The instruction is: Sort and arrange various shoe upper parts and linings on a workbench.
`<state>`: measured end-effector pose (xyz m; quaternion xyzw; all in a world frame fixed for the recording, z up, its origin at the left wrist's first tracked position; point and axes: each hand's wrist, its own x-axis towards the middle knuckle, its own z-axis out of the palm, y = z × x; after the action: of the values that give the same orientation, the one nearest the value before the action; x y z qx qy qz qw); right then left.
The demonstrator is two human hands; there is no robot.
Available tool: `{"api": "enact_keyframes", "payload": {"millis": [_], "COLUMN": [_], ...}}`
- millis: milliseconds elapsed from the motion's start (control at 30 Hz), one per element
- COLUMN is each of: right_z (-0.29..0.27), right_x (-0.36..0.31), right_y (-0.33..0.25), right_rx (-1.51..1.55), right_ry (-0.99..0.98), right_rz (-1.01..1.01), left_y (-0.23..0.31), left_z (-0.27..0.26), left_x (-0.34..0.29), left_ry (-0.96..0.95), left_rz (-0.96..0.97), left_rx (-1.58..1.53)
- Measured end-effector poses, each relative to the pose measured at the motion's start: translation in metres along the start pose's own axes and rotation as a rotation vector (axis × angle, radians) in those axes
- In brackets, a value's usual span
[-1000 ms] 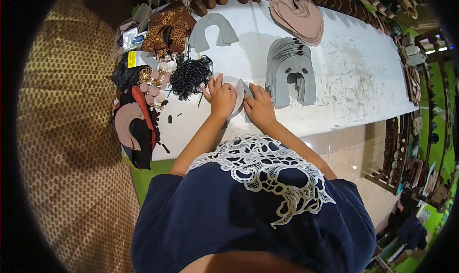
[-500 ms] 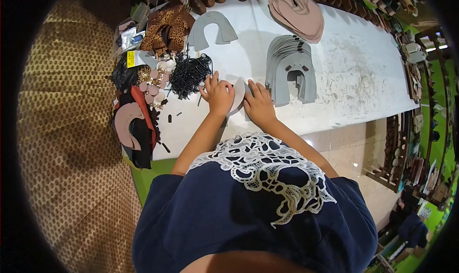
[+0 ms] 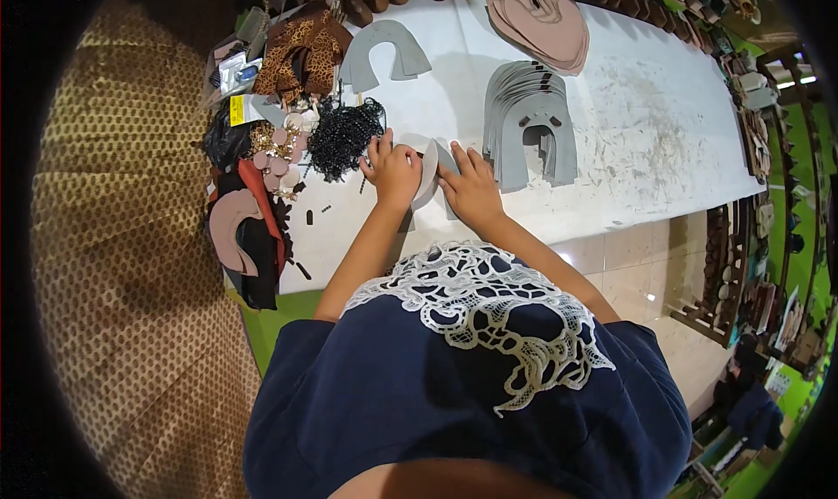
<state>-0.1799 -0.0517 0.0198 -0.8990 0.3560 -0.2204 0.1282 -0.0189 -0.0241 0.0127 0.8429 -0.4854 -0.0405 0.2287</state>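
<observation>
A curved shoe-upper piece, grey with a paler side turned up, lies bent on the table between my hands. My left hand pinches its left edge between thumb and forefinger, the other fingers raised. On the right part of the same piece, my right hand rests with its fingers stretched out flat. A tangled heap of black beaded trim strips lies just beyond my left hand. To the right of my right hand stands a fanned stack of grey U-shaped pieces, the top one bearing two small dark patches.
Another grey U-shaped piece lies farther back. Pink cut pieces are stacked at the far side. Leopard-print pieces, pink discs and a red strip crowd the left edge of the white-covered table.
The bent piece's pale edge stands slightly more upright between my hands. My right fingers have shifted slightly left. My left hand keeps its pinch.
</observation>
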Motion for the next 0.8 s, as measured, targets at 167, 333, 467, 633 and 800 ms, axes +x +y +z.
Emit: {"api": "enact_keyframes", "payload": {"millis": [167, 333, 467, 633, 800], "right_z": [0.001, 0.001, 0.001, 0.001, 0.001], "right_x": [0.000, -0.001, -0.001, 0.000, 0.000], "right_y": [0.000, 0.001, 0.000, -0.001, 0.000], "right_rx": [0.018, 0.007, -0.010, 0.005, -0.006], "right_ry": [0.025, 0.021, 0.007, 0.015, 0.021], "right_rz": [-0.008, 0.010, -0.010, -0.010, -0.010], "left_y": [-0.007, 0.016, 0.017, 0.009, 0.015], "left_z": [-0.014, -0.036, -0.037, -0.025, -0.030], "left_x": [0.014, 0.019, 0.019, 0.024, 0.026], "left_ry": [-0.089, -0.410, -0.494, -0.525, -0.525], "left_rz": [0.065, -0.041, -0.030, -0.058, -0.039], "left_rx": [-0.089, -0.062, 0.082, 0.138, 0.209]}}
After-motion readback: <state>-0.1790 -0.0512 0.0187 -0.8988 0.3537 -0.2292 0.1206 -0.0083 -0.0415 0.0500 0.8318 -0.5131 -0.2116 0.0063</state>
